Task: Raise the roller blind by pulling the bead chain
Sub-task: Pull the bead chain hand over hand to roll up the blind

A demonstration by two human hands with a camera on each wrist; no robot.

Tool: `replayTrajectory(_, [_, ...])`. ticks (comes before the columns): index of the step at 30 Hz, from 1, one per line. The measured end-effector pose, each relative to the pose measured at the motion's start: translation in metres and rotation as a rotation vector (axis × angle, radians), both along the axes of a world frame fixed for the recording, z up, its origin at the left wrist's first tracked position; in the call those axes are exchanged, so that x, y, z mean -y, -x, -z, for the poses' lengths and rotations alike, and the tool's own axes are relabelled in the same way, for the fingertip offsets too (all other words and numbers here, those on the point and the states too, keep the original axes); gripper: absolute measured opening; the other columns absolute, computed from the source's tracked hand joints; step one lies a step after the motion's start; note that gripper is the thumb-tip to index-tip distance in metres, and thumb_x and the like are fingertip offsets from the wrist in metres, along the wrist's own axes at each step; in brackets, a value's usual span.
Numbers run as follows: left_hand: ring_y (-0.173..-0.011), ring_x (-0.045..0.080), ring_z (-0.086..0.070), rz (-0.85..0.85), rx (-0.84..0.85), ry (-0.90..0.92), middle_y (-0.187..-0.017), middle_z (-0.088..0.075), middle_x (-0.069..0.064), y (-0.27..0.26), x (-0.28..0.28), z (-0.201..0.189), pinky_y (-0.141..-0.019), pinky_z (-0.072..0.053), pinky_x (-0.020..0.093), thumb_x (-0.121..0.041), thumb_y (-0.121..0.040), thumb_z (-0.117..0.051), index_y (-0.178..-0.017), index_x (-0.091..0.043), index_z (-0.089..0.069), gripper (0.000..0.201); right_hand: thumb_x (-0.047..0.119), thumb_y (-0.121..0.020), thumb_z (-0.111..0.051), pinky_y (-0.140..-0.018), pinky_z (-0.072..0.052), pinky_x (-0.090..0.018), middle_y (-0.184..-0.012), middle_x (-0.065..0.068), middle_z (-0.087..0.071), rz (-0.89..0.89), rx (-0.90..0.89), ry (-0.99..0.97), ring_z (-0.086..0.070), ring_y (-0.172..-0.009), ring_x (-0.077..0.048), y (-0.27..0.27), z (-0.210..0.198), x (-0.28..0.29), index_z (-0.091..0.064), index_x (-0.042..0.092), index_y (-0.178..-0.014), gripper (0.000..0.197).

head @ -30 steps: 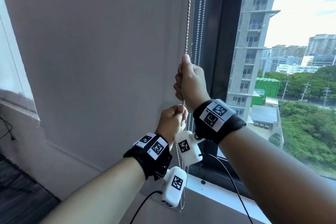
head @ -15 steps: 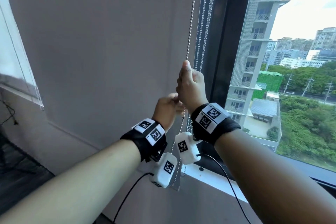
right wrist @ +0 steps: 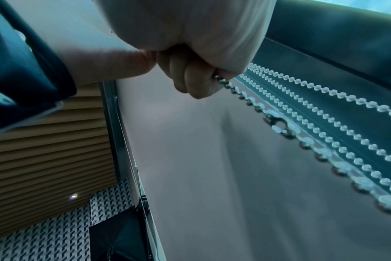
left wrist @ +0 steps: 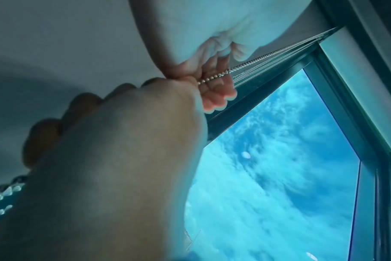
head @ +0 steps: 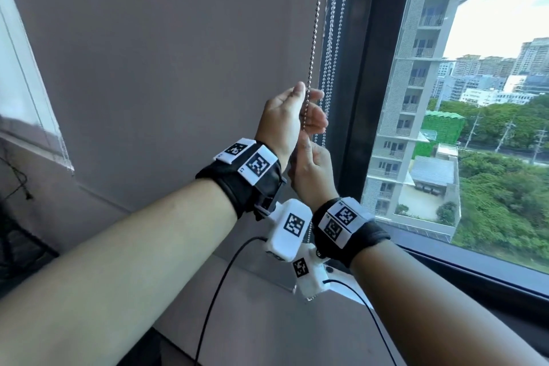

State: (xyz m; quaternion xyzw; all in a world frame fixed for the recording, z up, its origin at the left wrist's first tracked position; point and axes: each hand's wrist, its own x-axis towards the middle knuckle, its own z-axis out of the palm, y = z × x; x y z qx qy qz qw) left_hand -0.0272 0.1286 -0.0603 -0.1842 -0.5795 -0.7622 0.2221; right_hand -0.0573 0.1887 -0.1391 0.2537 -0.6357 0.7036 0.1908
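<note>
- Metal beads catch the daylight: a bead chain (head: 315, 30) hangs taut down the grey wall (head: 166, 62), just beside the dark window frame (head: 361, 74), with further strands of chain (head: 334, 38) hanging between it and the frame.
- The person's left hand (head: 286, 120) is the upper one. The head view shows the chain running past its palm, thumb tip up beside it and fingers (head: 316, 125) curled behind; whether they clamp the beads cannot be told from there.
- In the left wrist view the chain (left wrist: 214, 77) enters the left hand (left wrist: 212, 84) between thumb and curled fingers (left wrist: 221, 98), which pinch it.
- The right hand (head: 315, 175) sits directly below, touching the left hand's wrist, the chain disappearing into it.
- The right wrist view shows the right hand (right wrist: 196, 58) balled into a fist, fingers (right wrist: 190, 79) pressed together around the chain (right wrist: 241, 93), which leaves the fist and trails off slack.
- Both wrists wear black bands (head: 252, 184) bearing black-and-white square markers, with white camera housings (head: 289, 227) and black cables beneath.
- Through the glass on the right stand a tall apartment block (head: 421, 83), green trees (head: 505, 187) and a pale sky.
- The blind itself cannot be picked out with confidence in any view.
</note>
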Motion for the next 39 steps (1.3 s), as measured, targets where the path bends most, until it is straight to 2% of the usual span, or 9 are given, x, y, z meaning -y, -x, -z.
replayTrajectory(4, [-0.043, 0.011, -0.023, 0.008, 0.027, 0.008, -0.047, -0.032, -0.005, 0.000, -0.007, -0.002, -0.042, -0.018, 0.026, -0.023, -0.102, -0.035, -0.072, -0.010, -0.051, 0.036, 0.039, -0.093, -0.038, -0.046, -0.022, -0.029, -0.047, 0.009, -0.034, 0.073, -0.062, -0.071, -0.028, -0.046, -0.010, -0.003, 0.001, -0.006, -0.032, 0.026, -0.053, 0.043])
replayTrajectory(8, [-0.041, 0.010, -0.017, -0.005, 0.064, 0.076, -0.043, -0.028, -0.009, -0.001, -0.008, 0.005, -0.045, -0.008, 0.028, -0.016, -0.101, -0.033, -0.064, -0.014, -0.043, 0.039, 0.038, -0.092, -0.037, -0.045, -0.023, -0.027, -0.052, -0.001, -0.036, 0.072, -0.049, -0.111, -0.029, -0.047, -0.011, -0.009, 0.011, -0.009, -0.034, 0.018, -0.057, 0.041])
replayTrajectory(15, [-0.033, 0.008, -0.018, -0.042, 0.099, 0.087, -0.040, -0.026, -0.007, 0.000, -0.003, 0.023, -0.038, -0.013, 0.016, -0.010, -0.099, -0.032, -0.061, -0.014, -0.041, 0.040, 0.028, -0.095, -0.044, -0.050, -0.029, -0.031, -0.051, 0.001, -0.043, 0.004, 0.018, -0.255, -0.037, -0.049, -0.014, -0.011, 0.026, -0.019, -0.043, 0.011, -0.059, 0.040])
replayTrajectory(19, [-0.034, 0.009, -0.017, -0.119, 0.090, 0.124, -0.043, -0.026, -0.003, -0.001, -0.003, 0.024, -0.039, -0.012, 0.018, -0.010, -0.098, -0.034, -0.059, -0.015, -0.042, 0.040, 0.018, -0.074, -0.052, -0.057, -0.050, -0.039, -0.063, -0.006, -0.059, 0.027, 0.006, -0.368, -0.055, -0.059, -0.020, -0.006, 0.009, -0.029, -0.057, 0.009, -0.070, 0.010])
replayTrajectory(22, [-0.035, 0.010, -0.018, -0.125, 0.095, 0.126, -0.048, -0.025, 0.002, -0.004, -0.006, 0.023, -0.039, -0.016, 0.016, -0.008, -0.097, -0.036, -0.059, -0.014, -0.042, 0.039, 0.014, -0.063, -0.051, -0.059, -0.052, -0.043, -0.070, -0.007, -0.061, 0.029, 0.021, -0.271, -0.059, -0.063, -0.024, 0.000, -0.010, -0.036, -0.061, 0.011, -0.079, 0.019])
replayTrajectory(26, [-0.030, 0.004, -0.026, -0.112, 0.110, 0.086, -0.044, -0.033, -0.003, -0.006, -0.008, 0.023, -0.034, -0.025, 0.012, -0.011, -0.100, -0.037, -0.060, -0.012, -0.042, 0.040, 0.009, -0.066, -0.046, -0.058, -0.050, -0.033, -0.065, 0.001, -0.063, 0.014, -0.011, -0.116, -0.060, -0.060, -0.016, -0.002, -0.046, -0.037, -0.067, 0.016, -0.076, 0.024])
replayTrajectory(29, [-0.030, 0.005, -0.025, -0.076, 0.146, 0.064, -0.054, -0.034, 0.005, -0.010, -0.008, 0.025, -0.032, -0.020, 0.013, -0.016, -0.101, -0.039, -0.064, -0.016, -0.046, 0.037, 0.012, -0.069, -0.046, -0.062, -0.046, -0.032, -0.075, -0.010, -0.065, 0.011, -0.033, -0.058, -0.057, -0.066, -0.018, -0.005, -0.066, -0.036, -0.071, 0.015, -0.080, 0.028])
replayTrajectory(33, [-0.030, 0.003, -0.027, -0.045, 0.151, 0.052, -0.044, -0.038, -0.007, -0.014, -0.011, 0.028, -0.033, -0.021, 0.013, -0.012, -0.101, -0.035, -0.061, -0.018, -0.055, 0.045, 0.018, -0.084, -0.044, -0.063, -0.048, -0.030, -0.074, -0.014, -0.064, -0.037, -0.066, -0.026, -0.062, -0.071, -0.024, -0.013, -0.087, -0.031, -0.069, 0.008, -0.085, 0.027])
replayTrajectory(39, [-0.034, 0.009, -0.018, -0.061, 0.162, 0.152, -0.047, -0.028, 0.002, -0.017, -0.008, 0.028, -0.038, -0.014, 0.017, -0.007, -0.096, -0.034, -0.059, -0.013, -0.040, 0.038, 0.030, -0.105, -0.033, -0.043, -0.034, -0.024, -0.053, -0.005, -0.044, -0.189, 0.014, 0.085, -0.035, -0.041, -0.017, -0.027, -0.116, -0.016, -0.056, 0.007, -0.078, 0.043])
